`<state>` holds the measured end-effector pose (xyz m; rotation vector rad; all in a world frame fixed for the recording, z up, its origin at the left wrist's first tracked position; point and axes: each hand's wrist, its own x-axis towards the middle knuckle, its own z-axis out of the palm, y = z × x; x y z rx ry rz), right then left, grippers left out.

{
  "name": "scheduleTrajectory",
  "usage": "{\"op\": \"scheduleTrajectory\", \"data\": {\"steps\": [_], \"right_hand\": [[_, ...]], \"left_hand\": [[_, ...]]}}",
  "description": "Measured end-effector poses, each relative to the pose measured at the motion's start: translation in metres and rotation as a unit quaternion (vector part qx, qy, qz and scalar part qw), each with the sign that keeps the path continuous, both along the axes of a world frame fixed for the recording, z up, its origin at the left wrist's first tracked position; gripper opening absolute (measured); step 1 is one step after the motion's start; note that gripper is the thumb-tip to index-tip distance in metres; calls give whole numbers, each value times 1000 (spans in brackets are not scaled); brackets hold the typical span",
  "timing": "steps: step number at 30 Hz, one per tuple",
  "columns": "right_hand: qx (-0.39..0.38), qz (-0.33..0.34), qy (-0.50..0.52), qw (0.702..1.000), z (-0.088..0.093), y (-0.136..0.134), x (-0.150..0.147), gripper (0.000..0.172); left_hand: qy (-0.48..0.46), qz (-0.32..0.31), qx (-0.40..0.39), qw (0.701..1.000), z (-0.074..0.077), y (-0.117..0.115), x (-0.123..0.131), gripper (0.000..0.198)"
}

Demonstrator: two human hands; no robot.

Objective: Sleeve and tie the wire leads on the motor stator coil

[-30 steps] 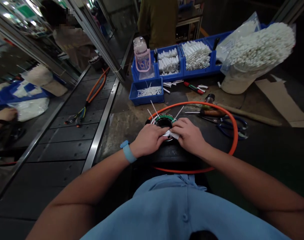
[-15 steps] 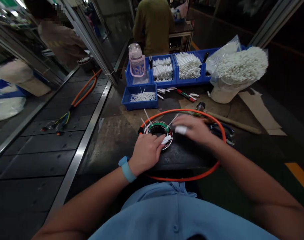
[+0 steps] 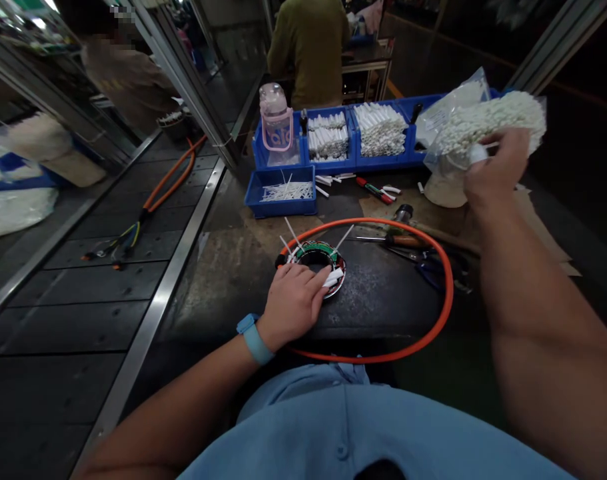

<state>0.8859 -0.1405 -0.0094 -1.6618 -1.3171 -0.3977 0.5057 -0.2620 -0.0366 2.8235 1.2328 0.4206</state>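
Note:
My left hand [image 3: 296, 297] rests on the near left side of a ring-shaped motor stator [image 3: 339, 259], its fingers closed on the rim. White wraps or sleeve pieces show at its fingertips; I cannot tell which. Thin white sticks [image 3: 344, 239] jut up from the ring, and an orange cable [image 3: 448, 280] loops from its left side around to the right. My right hand [image 3: 500, 167] is at the bagged bundle of short white tubes [image 3: 518, 110], with fingers curled together against it. White covering shows on its thumb. Whatever is between those fingers is hidden.
Blue bins [image 3: 353, 160] with white tubes and a clear bottle [image 3: 276, 123] line the back. A small blue tray [image 3: 280, 210] holds thin white sticks. Markers [image 3: 374, 190], a screwdriver [image 3: 406, 241] and blue-handled pliers [image 3: 430, 275] lie about. A roller conveyor [image 3: 83, 300] runs left; two people are beyond.
My right hand has moved from beside the stator up and right to the bundle of white tubes. My left hand stays on the stator. The screwdriver has come into clearer view.

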Motion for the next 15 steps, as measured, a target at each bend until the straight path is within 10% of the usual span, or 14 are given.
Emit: {"op": "scheduleTrajectory", "data": {"steps": [5,8,15], "right_hand": [[39,290,32,956,0,-107,-85,21],[-77,499,-56,861,-21,-182,-134,31],[-57,507,51,859,-74,-255,-170,36]], "left_hand": [[11,6,-7,1000,1,-2,0,35],[21,9,-12,1000,0,-2,0,36],[28,13,-12,999,-1,-2,1,37]]}}
